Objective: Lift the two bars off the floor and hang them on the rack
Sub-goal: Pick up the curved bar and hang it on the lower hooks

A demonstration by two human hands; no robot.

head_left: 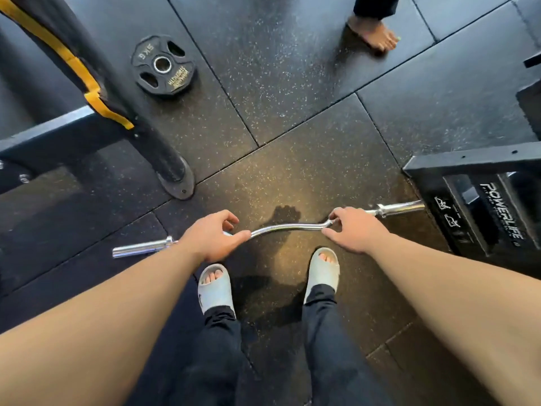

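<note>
One chrome curl bar (281, 227) with a wavy middle lies across the dark rubber floor just ahead of my feet. Its left sleeve (140, 247) points left and its right sleeve (401, 208) reaches a black frame. My left hand (212, 237) hovers over the left bend, fingers curled above the bar and thumb tip touching it, not closed round it. My right hand (354, 230) cups the right bend the same way, fingertips on the bar and thumb below. No second bar is in view.
A black machine frame (480, 206) labelled POWERLIFE stands at the right. A black upright with a yellow strap (164, 159) and a crossbeam stand at the left. A 5 kg plate (162, 65) lies behind. Another person's bare foot (376, 33) is at the top.
</note>
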